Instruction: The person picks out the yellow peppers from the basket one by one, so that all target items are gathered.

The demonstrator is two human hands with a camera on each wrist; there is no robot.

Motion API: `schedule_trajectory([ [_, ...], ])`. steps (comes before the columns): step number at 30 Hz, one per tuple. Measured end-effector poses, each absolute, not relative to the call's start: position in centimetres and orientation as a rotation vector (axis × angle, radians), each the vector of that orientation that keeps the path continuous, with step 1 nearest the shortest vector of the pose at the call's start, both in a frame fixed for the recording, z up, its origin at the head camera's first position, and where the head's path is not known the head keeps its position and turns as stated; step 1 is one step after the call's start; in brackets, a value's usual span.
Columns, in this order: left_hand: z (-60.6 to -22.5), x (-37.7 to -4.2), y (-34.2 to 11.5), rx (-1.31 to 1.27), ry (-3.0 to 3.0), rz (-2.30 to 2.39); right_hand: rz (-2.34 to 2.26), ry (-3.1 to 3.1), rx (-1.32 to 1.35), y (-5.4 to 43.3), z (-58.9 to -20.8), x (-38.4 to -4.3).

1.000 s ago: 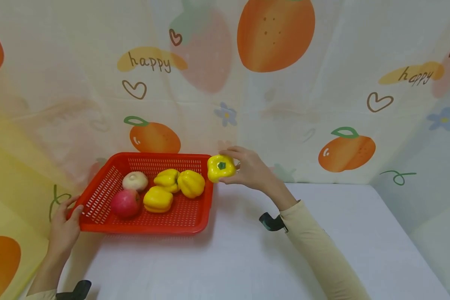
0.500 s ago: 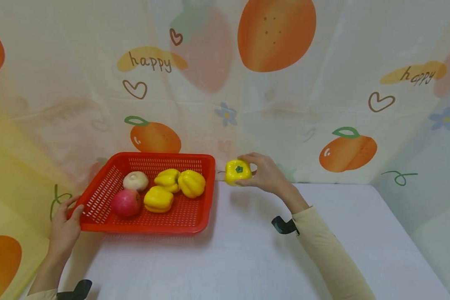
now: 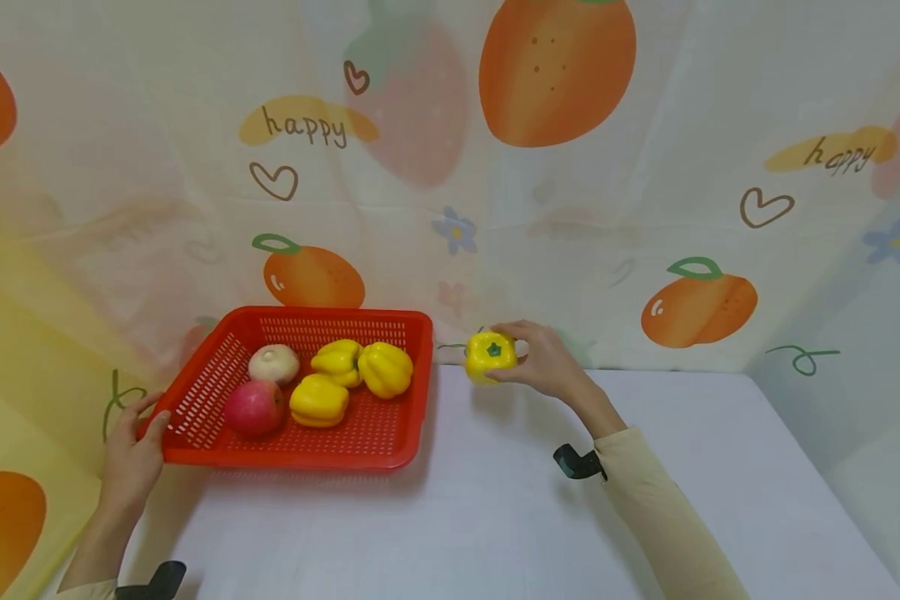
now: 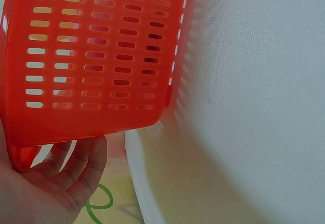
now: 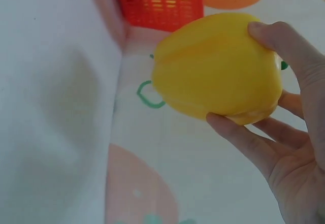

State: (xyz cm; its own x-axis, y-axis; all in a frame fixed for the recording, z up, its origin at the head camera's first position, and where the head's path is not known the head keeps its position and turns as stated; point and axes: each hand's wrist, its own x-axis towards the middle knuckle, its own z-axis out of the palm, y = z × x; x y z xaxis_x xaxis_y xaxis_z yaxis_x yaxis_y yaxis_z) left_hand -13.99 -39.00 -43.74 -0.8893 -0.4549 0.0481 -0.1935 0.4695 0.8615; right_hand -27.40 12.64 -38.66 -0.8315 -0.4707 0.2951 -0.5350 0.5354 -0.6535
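My right hand (image 3: 543, 360) pinches a yellow bell pepper (image 3: 489, 357) by its sides, thumb and fingers on opposite faces. The pepper hangs above the white table, to the right of a red plastic basket (image 3: 292, 457), its green stem facing the head camera. In the right wrist view the same pepper (image 5: 216, 69) shows its smooth yellow side. At the basket's left end my left hand (image 3: 133, 454) grips the rim, thumb over the top. The left wrist view has the fingers (image 4: 94, 163) under the slotted red wall (image 4: 96, 127).
Inside the basket lie three yellow bell peppers (image 3: 318, 400), a pinkish-red apple-like fruit (image 3: 253, 407) and a whitish round vegetable (image 3: 273, 364). A fruit-printed cloth (image 3: 532, 250) rises behind the white table (image 3: 450, 533).
My right hand has carried the yellow bell pepper rightward from the basket's right rim and slightly down. My left hand and the basket look unmoved.
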Motion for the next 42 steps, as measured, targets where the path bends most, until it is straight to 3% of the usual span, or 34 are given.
schedule_trajectory([
  [17,-43.7,-13.9,-39.3,0.519,-2.424,-1.411,1.097,-2.870,0.698,14.8,-41.8,-29.0],
  [42,-43.9,-14.0,-39.0,0.559,-2.414,-1.419,1.228,-2.897,0.875,15.9,-42.7,-30.2],
])
